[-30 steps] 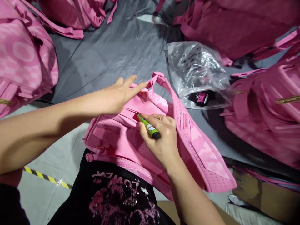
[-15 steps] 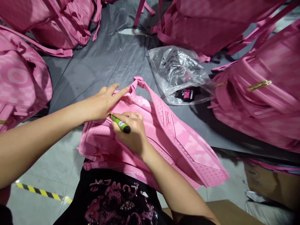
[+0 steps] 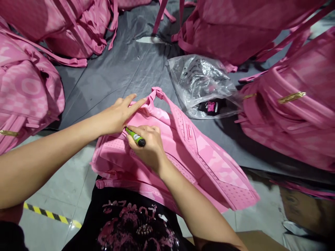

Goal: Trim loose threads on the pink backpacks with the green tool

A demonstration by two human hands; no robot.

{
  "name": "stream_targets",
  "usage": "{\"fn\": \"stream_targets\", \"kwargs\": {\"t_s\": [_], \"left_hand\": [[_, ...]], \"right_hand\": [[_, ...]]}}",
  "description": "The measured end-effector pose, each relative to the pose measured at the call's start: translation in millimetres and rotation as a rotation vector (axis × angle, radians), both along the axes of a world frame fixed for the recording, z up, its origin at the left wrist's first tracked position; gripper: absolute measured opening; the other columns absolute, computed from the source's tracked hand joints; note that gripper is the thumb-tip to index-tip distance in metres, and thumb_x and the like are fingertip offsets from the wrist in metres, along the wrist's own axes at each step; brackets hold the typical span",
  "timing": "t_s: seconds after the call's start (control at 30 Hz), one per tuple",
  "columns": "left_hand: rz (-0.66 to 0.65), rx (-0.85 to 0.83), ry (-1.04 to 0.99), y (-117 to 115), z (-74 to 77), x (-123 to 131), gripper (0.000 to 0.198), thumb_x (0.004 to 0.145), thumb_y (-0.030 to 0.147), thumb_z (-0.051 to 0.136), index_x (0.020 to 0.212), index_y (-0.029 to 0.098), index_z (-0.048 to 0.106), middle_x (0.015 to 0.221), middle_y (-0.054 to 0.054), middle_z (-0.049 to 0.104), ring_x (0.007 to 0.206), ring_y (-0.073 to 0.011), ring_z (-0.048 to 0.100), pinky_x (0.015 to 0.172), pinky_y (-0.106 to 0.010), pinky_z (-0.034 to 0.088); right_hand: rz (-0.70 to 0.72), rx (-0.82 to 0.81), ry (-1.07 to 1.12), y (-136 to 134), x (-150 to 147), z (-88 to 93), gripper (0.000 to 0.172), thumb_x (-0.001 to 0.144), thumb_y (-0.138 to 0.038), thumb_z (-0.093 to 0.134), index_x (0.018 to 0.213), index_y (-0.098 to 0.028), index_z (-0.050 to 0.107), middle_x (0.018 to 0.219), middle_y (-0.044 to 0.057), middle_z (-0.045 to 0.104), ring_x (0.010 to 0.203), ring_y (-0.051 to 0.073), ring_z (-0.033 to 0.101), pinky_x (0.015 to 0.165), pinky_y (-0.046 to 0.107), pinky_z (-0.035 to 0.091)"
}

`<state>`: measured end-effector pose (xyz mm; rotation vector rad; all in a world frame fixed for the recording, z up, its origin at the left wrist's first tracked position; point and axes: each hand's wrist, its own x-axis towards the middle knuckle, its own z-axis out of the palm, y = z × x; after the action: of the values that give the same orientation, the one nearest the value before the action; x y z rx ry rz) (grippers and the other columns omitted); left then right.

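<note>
A pink backpack (image 3: pixel 209 157) lies at the table's near edge, its straps and dotted padding facing up. My left hand (image 3: pixel 123 113) rests on its upper left part, fingers apart and pressing the fabric. My right hand (image 3: pixel 149 143) is closed round a green marker (image 3: pixel 135 136) with a black end. The marker's tip points up and left, close beside my left hand, at the pink fabric; the exact contact is hidden by my fingers.
Other pink backpacks stand at the left (image 3: pixel 28 87), the back (image 3: pixel 235 31) and the right (image 3: pixel 298 122). A clear plastic bag (image 3: pixel 204 83) with a black and pink item lies on the grey cover (image 3: pixel 104 80). Cardboard (image 3: pixel 261 240) shows below right.
The whole view has shifted slightly, so things stand a little farther right and lower. Both hands keep nearly the same places on the backpack, the marker still held.
</note>
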<state>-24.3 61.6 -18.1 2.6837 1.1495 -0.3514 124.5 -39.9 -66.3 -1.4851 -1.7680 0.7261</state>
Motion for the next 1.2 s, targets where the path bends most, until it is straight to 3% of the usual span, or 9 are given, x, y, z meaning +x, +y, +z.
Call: {"fn": "stream_targets", "kwargs": {"t_s": [0.23, 0.37, 0.5, 0.57, 0.63, 0.7, 0.8, 0.97, 1.2], "left_hand": [[-0.053, 0.062, -0.038, 0.9, -6.5, -8.9, 0.093, 0.084, 0.01, 0.054, 0.161, 0.027, 0.005, 0.162, -0.022, 0.02, 0.136, -0.0374, 0.046, 0.108, -0.049, 0.044], [-0.06, 0.096, -0.072, 4.4, -12.6, -11.5, 0.094, 0.082, 0.011, 0.057, 0.161, 0.026, 0.009, 0.162, -0.022, 0.021, 0.138, -0.0382, 0.044, 0.11, -0.05, 0.043], [-0.019, 0.084, -0.087, -3.5, -10.4, -7.7, 0.092, 0.083, 0.008, 0.053, 0.161, 0.03, 0.009, 0.164, -0.02, 0.02, 0.14, -0.0365, 0.042, 0.111, -0.05, 0.043], [0.012, 0.057, -0.076, -8.6, -6.9, -3.8, 0.09, 0.084, 0.006, 0.051, 0.161, 0.03, 0.011, 0.164, -0.02, 0.021, 0.141, -0.0358, 0.042, 0.11, -0.048, 0.044], [0.055, 0.024, -0.069, -11.9, -3.3, -0.2, 0.093, 0.082, 0.003, 0.051, 0.161, 0.031, 0.011, 0.165, -0.019, 0.021, 0.141, -0.0344, 0.042, 0.108, -0.047, 0.046], [0.085, 0.005, -0.081, -13.3, -0.8, 1.8, 0.096, 0.081, 0.0, 0.05, 0.161, 0.032, 0.009, 0.165, -0.018, 0.021, 0.141, -0.0327, 0.042, 0.107, -0.046, 0.047], [0.105, 0.005, -0.113, -14.4, -0.9, 1.7, 0.097, 0.08, -0.003, 0.048, 0.161, 0.033, 0.009, 0.165, -0.016, 0.023, 0.142, -0.0319, 0.041, 0.107, -0.045, 0.046], [0.111, 0.012, -0.148, -15.8, -9.9, 0.6, 0.101, 0.078, -0.004, 0.05, 0.161, 0.036, 0.009, 0.165, -0.016, 0.023, 0.14, -0.033, 0.043, 0.106, -0.047, 0.047], [0.09, -0.001, -0.152, -7.9, -11.8, -5.8, 0.1, 0.079, -0.001, 0.058, 0.162, 0.032, 0.012, 0.165, -0.019, 0.022, 0.144, -0.0367, 0.039, 0.109, -0.05, 0.044]], "right_hand": [[0.026, -0.026, -0.006, 2.1, -6.4, 5.9, 0.02, 0.09, -0.03, 0.069, 0.107, -0.023, 0.077, 0.092, 0.004, 0.078, 0.09, 0.021, 0.071, 0.089, 0.038, 0.045], [0.092, 0.092, 0.248, -4.4, 16.3, 31.5, 0.016, 0.093, -0.028, 0.062, 0.097, -0.022, 0.076, 0.096, 0.002, 0.078, 0.091, 0.017, 0.072, 0.087, 0.033, 0.05], [-0.33, 0.399, 0.068, -8.5, 102.5, 48.0, 0.024, 0.089, -0.022, 0.051, 0.104, -0.021, 0.07, 0.108, 0.008, 0.075, 0.1, 0.023, 0.07, 0.091, 0.039, 0.052], [-0.511, 0.153, -0.289, 6.6, 156.1, 37.4, 0.026, 0.09, -0.024, 0.052, 0.109, -0.018, 0.069, 0.097, 0.011, 0.075, 0.088, 0.026, 0.072, 0.079, 0.038, 0.052], [-0.529, -0.218, -0.718, 32.7, 199.2, 18.5, 0.032, 0.097, -0.035, 0.049, 0.113, -0.016, 0.07, 0.098, 0.017, 0.075, 0.089, 0.03, 0.072, 0.071, 0.037, 0.05], [-0.504, -0.293, -0.82, 59.3, 224.4, -1.1, 0.031, 0.096, -0.035, 0.057, 0.1, -0.009, 0.074, 0.092, 0.024, 0.074, 0.085, 0.033, 0.073, 0.065, 0.037, 0.048], [-0.437, -0.272, -0.878, 80.6, 232.1, -24.3, 0.025, 0.094, -0.024, 0.059, 0.09, -0.006, 0.075, 0.086, 0.026, 0.073, 0.083, 0.032, 0.074, 0.066, 0.034, 0.047], [-0.383, -0.249, -0.978, 75.4, 220.7, -42.1, 0.028, 0.091, -0.002, 0.046, 0.095, -0.001, 0.074, 0.092, 0.029, 0.072, 0.092, 0.036, 0.073, 0.07, 0.037, 0.05], [-0.411, -0.213, -0.965, 61.4, 240.8, -17.0, 0.019, 0.089, -0.012, 0.059, 0.094, -0.015, 0.077, 0.087, 0.013, 0.076, 0.084, 0.026, 0.074, 0.069, 0.028, 0.052]]}}
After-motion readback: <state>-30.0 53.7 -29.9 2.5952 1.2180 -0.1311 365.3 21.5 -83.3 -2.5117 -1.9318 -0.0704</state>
